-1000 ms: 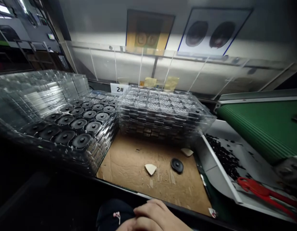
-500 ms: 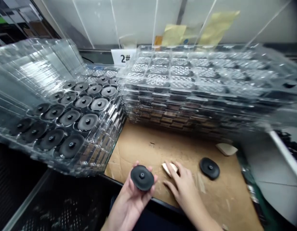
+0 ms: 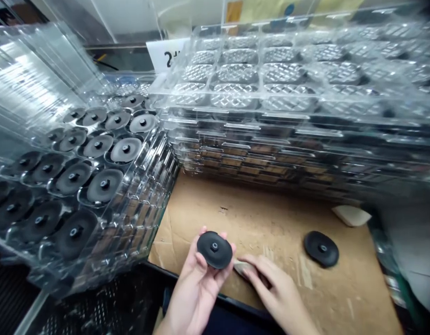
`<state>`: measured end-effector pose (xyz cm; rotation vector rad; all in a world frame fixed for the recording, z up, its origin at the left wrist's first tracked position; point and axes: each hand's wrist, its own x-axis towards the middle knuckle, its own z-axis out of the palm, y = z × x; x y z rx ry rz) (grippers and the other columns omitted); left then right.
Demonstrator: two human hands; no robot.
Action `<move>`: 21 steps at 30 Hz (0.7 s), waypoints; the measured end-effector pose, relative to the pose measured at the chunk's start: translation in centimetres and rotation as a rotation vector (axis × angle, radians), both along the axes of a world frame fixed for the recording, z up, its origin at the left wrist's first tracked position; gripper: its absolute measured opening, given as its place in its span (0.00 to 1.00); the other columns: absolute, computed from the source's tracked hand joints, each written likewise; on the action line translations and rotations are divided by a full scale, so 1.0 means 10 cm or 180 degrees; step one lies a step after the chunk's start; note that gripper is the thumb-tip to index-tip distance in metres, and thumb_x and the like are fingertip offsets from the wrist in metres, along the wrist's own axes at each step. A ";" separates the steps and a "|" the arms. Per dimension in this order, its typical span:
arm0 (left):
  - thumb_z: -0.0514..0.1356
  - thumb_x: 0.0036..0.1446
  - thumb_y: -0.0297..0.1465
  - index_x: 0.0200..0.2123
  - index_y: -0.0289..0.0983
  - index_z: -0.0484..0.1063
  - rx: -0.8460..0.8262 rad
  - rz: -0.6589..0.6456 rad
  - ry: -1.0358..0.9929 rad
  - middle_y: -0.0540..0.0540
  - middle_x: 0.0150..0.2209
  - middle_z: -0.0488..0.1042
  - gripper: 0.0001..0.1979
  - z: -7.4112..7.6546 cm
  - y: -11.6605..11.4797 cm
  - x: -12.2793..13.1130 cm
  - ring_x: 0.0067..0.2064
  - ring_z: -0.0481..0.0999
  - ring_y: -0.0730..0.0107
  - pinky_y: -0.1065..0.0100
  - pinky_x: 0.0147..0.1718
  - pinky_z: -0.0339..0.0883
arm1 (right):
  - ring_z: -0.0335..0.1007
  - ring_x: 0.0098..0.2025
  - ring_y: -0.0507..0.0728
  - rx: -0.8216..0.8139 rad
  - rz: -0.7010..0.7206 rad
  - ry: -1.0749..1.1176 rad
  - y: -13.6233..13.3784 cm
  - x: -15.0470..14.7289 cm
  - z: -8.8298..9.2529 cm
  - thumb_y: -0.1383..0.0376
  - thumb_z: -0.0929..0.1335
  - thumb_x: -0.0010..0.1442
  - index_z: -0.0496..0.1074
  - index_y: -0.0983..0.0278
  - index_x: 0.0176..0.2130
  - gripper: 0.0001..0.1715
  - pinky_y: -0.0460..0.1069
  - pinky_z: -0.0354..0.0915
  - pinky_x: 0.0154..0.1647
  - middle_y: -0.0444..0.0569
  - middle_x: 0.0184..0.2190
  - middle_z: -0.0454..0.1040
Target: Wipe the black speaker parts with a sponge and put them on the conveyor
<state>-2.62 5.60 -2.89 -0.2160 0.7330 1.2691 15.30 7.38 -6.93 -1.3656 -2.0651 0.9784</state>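
Fingers of the left hand (image 3: 192, 288) curled up around the edge of a round black disc with a raised central hub (image 3: 215, 250), palm upward, the disc lying flat across them with the hub facing up, just above the near edge of a scuffed brown cardboard sheet (image 3: 270, 218). A light, secure cradle, with the face and hub left uncovered for inspection: a sound way of holding such a part. Fingers of the right hand (image 3: 275, 291) extended and pressed low over a small cream wedge-shaped piece (image 3: 240, 267), mostly hidden beneath them; grasping or merely touching, impossible to tell. Nearby on the cardboard, a second round black disc (image 3: 321, 249) lying flat, well right of the right hand, and a second cream wedge (image 3: 350, 215) at the far edge. Close on the left, in the way of any wide sideways move, a stack of clear plastic trays (image 3: 145, 190) with black discs seated in its pockets. Straight ahead, a taller stack of clear trays (image 3: 256, 149) with diamond-patterned silvery contents, and a white card label (image 3: 166, 53) behind.
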 end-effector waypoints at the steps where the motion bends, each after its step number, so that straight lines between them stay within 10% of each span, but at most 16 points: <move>1: 0.65 0.45 0.36 0.46 0.44 0.73 -0.0017 -0.0007 0.0079 0.40 0.50 0.74 0.21 0.02 0.01 0.00 0.52 0.72 0.51 0.60 0.50 0.65 | 0.75 0.35 0.53 -0.0063 -0.0068 0.0016 0.04 0.00 0.10 0.62 0.61 0.63 0.71 0.60 0.40 0.11 0.43 0.71 0.34 0.46 0.35 0.77; 8: 0.69 0.41 0.30 0.46 0.42 0.72 0.0048 0.0260 0.0957 0.41 0.48 0.75 0.24 0.07 0.04 0.10 0.49 0.74 0.61 0.68 0.45 0.70 | 0.72 0.33 0.54 0.0452 0.0019 0.0113 0.27 -0.20 0.78 0.67 0.62 0.62 0.68 0.61 0.44 0.10 0.45 0.68 0.33 0.48 0.34 0.75; 21: 0.72 0.30 0.31 0.39 0.46 0.74 0.0104 0.0395 0.1214 0.48 0.43 0.78 0.27 0.14 -0.01 0.17 0.45 0.76 0.60 0.71 0.43 0.71 | 0.72 0.30 0.50 0.0121 0.0237 0.0333 0.22 -0.29 0.86 0.69 0.62 0.61 0.71 0.61 0.39 0.09 0.42 0.68 0.31 0.45 0.31 0.76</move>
